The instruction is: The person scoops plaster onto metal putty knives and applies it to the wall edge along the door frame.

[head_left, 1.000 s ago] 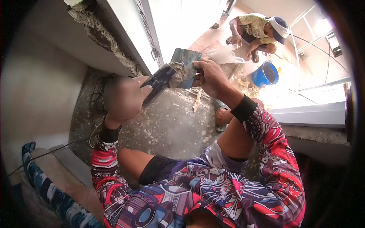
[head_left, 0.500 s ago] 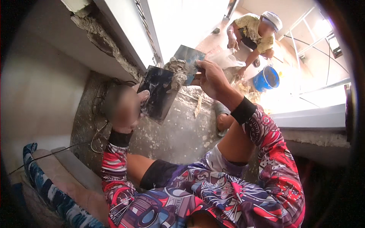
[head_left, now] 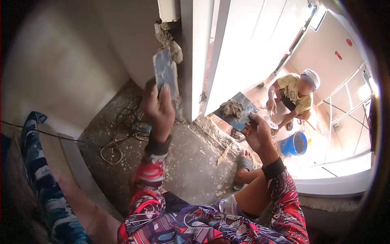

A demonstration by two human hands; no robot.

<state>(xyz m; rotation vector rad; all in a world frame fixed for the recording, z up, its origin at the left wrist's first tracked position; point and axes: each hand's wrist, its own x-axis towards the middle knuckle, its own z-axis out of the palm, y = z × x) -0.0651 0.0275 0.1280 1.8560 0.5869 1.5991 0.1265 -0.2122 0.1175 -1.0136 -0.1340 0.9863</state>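
At the bottom of the frame, two forearms in patterned red sleeves rise from the person's lap, a bare foot (head_left: 243,164) resting on the speckled concrete floor (head_left: 191,162) between them.

The left hand (head_left: 157,110), centre-left, holds a flat plastering trowel (head_left: 165,73) upright; its fingers (head_left: 164,97) are wrapped and pressed together around the lower end of the blade. The trowel's upper edge sits against the rough, crumbling gap (head_left: 166,38) beside the white door frame (head_left: 195,57), where grey mortar already clings.

The right hand (head_left: 256,132), right of centre, pinches the near edge of a flat mortar board (head_left: 237,112) between thumb and fingers, keeping it roughly level. A heap of wet mortar (head_left: 231,107) lies on the board, well apart from the trowel.

The step in hand looks like pressing mortar into the gap by the frame. The next move probably calls for a firm, even stroke along the gap, then bringing the trowel back to the board for another load while the board stays level.

Left of the trowel hand, a coil of cable (head_left: 122,134) lies on the floor. Farther off, through the doorway at right, another person (head_left: 294,97) crouches near a blue bucket (head_left: 294,144).
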